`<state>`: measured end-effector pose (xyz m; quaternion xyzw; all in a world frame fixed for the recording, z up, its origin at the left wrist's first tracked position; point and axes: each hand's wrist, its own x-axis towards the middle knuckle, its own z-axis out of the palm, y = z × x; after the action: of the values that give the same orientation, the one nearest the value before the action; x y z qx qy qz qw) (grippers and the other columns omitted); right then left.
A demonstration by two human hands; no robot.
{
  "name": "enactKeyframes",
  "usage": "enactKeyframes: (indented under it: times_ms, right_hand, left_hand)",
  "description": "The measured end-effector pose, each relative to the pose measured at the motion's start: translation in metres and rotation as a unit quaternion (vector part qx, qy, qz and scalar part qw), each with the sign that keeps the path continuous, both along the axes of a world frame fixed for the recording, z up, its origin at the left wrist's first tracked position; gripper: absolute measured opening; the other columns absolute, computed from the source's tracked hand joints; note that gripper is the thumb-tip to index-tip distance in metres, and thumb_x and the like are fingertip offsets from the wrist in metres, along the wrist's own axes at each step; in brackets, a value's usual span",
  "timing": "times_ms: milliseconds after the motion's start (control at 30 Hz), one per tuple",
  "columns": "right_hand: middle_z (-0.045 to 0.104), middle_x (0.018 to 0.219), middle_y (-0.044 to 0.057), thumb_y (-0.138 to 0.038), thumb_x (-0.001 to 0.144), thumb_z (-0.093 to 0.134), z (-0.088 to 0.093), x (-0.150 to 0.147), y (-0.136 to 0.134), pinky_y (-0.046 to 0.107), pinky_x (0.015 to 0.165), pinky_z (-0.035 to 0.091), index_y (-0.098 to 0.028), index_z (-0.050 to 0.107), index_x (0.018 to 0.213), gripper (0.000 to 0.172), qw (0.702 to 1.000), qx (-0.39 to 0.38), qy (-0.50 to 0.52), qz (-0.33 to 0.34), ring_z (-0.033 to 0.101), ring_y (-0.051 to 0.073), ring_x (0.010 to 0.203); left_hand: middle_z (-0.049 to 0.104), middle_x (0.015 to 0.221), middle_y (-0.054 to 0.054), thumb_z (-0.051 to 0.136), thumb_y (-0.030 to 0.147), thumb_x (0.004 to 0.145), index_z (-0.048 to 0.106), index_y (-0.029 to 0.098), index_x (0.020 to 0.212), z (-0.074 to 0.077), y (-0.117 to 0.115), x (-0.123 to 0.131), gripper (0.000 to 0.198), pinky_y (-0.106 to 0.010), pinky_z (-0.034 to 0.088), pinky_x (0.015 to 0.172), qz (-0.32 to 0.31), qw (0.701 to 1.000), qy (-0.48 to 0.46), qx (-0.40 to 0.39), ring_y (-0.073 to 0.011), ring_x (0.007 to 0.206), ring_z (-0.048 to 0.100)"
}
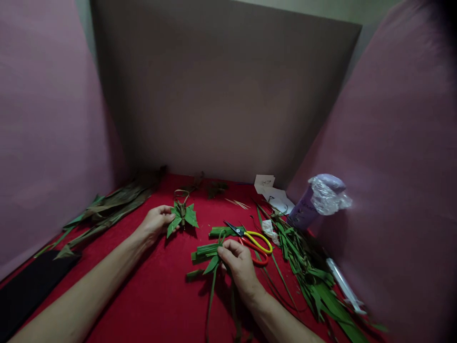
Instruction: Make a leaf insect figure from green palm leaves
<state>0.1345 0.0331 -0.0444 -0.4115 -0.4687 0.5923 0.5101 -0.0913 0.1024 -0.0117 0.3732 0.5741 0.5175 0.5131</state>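
Note:
A butterfly made of green leaves (191, 216), with curled dry strips as feelers, is pinched at its left wing by my left hand (159, 223). My right hand (240, 264) is closed on a folded green leaf piece (207, 251) with long thin strips trailing toward me. Just beyond that hand lie scissors (262, 240) with one yellow and one red handle, blades pointing away to the left. Under the blades is another cut leaf piece (217, 232). My right fingertips partly hide what they grip.
Green leaf scraps (303, 267) pile up on the right, by a purple container (303, 209) topped with clear plastic and a clear syringe-like tube (344, 286). Toothpicks (238, 204) and white papers (276, 196) lie behind. Dry leaves (114, 200) and a black object (32, 286) are leftward.

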Motion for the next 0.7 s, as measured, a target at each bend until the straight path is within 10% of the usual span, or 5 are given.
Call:
enactKeyframes:
  times_ms: [700]
  right_hand:
    - [0.038, 0.047, -0.008, -0.035, 0.068, 0.063, -0.0014, -0.0006, 0.0004, 0.018, 0.041, 0.029, -0.018, 0.043, 0.058, 0.028, 1.000, 0.005, -0.005, -0.003, 0.035, 0.006, 0.041]
  left_hand:
    - [0.060, 0.050, 0.002, 0.074, 0.018, 0.046, 0.057, 0.014, 0.066, -0.0044, 0.0008, -0.0008, 0.026, -0.020, 0.040, 0.039, -0.012, 1.000, -0.003, 0.025, -0.0110, 0.040, 0.054]
